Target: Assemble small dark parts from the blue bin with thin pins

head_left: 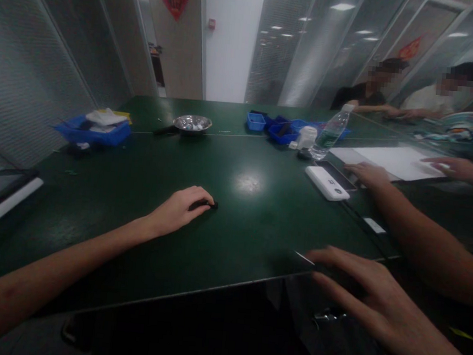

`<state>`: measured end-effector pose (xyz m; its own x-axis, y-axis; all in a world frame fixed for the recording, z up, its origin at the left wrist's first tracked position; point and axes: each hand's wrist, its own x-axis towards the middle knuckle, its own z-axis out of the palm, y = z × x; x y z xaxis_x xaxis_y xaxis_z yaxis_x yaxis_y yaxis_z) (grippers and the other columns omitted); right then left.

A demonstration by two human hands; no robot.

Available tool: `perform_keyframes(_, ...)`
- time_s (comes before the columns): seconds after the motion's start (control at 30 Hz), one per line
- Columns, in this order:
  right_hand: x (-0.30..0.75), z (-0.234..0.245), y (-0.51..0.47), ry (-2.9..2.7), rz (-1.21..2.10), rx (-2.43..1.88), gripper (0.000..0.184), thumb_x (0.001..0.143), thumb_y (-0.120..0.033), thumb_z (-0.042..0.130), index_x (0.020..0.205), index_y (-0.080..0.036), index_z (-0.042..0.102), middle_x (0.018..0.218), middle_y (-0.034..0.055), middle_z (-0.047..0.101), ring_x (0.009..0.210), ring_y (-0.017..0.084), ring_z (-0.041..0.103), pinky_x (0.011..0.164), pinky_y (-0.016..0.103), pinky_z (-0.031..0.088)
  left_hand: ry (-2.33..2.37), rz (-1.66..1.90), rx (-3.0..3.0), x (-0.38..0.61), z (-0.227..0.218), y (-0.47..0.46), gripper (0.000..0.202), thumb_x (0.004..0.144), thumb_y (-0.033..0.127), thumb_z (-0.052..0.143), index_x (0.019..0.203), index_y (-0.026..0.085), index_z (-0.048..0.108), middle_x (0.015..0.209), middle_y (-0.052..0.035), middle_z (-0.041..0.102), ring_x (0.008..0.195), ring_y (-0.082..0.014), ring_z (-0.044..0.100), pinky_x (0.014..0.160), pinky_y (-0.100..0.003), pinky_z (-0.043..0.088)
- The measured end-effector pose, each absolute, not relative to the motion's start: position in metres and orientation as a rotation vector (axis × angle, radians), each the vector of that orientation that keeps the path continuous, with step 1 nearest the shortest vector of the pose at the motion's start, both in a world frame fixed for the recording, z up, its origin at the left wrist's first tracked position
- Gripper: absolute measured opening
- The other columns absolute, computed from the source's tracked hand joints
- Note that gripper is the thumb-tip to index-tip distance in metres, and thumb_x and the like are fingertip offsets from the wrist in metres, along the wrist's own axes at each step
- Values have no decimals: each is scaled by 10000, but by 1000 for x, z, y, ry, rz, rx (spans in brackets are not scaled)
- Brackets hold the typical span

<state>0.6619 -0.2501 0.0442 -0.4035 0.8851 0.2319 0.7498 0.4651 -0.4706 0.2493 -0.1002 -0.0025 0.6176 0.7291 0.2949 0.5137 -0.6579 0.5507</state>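
Observation:
On the green tabletop (pixel 137 174), my left hand (pixel 175 211) lies with fingers curled round a small dark object (pixel 214 204). Most of that object is hidden under the fingers, so its kind is unclear. Over the near table edge, my right hand (pixel 375 294) holds a thin, shiny metal piece (pixel 304 258) between thumb and forefinger. Its tip points left, just above the table, and the rest is hidden in the hand.
At the right, a co-worker's hand (pixel 367 175) rests beside a phone (pixel 336 174) and white power bank (pixel 327 184). A plastic bottle (pixel 330 136) stands behind. Blue trays (pixel 255 123), a metal bowl (pixel 192 124) and a blue box (pixel 95 133) sit farther back.

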Motion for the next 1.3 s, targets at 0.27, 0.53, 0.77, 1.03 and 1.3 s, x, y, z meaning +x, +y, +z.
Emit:
perform_keyframes(0.27, 548, 42, -90, -2678, 297, -861, 296, 1067, -389, 529, 1274, -211, 644, 1114, 89, 652, 881, 196, 640, 759, 313, 488, 1078, 736, 2405, 250, 1, -97, 228, 961, 250, 609, 1156, 218, 721, 1137, -65, 686, 1021, -214, 635, 890, -352, 522)
perform_keyframes(0.53, 509, 8, -44, -2707, 274, -631, 325, 1086, -406, 478, 1276, -187, 625, 1078, 71, 655, 773, 146, 592, 667, 266, 417, 1297, 733, 2331, 240, 1, -91, 220, 964, 320, 605, 1108, 200, 719, 1083, -72, 680, 972, -232, 619, 843, -377, 521)
perform_keyframes(0.77, 510, 5, -46, -2687, 279, -643, 297, 1077, -389, 501, 1253, -187, 627, 1057, 65, 665, 767, 144, 600, 667, 264, 423, 1261, 734, 2317, 238, 2, -92, 211, 977, 315, 610, 1121, 203, 716, 1106, -74, 673, 979, -230, 618, 842, -378, 523)
perform_keyframes(1.03, 509, 2, -45, -2696, 299, -596, 295, 1087, -406, 483, 1241, -196, 623, 1074, 66, 698, 809, 160, 637, 703, 268, 427, 1154, 728, 2320, 237, 5, -92, 205, 996, 295, 602, 1137, 199, 716, 1068, -67, 674, 905, -202, 615, 785, -335, 508)
perform_keyframes(1.3, 511, 2, -44, -2676, 324, -551, 265, 1087, -385, 491, 1196, -187, 628, 1041, 61, 702, 811, 161, 643, 718, 271, 433, 1171, 709, 2211, 232, 0, -83, 261, 975, 400, 651, 1083, 188, 757, 919, -35, 652, 750, -157, 551, 654, -279, 417)
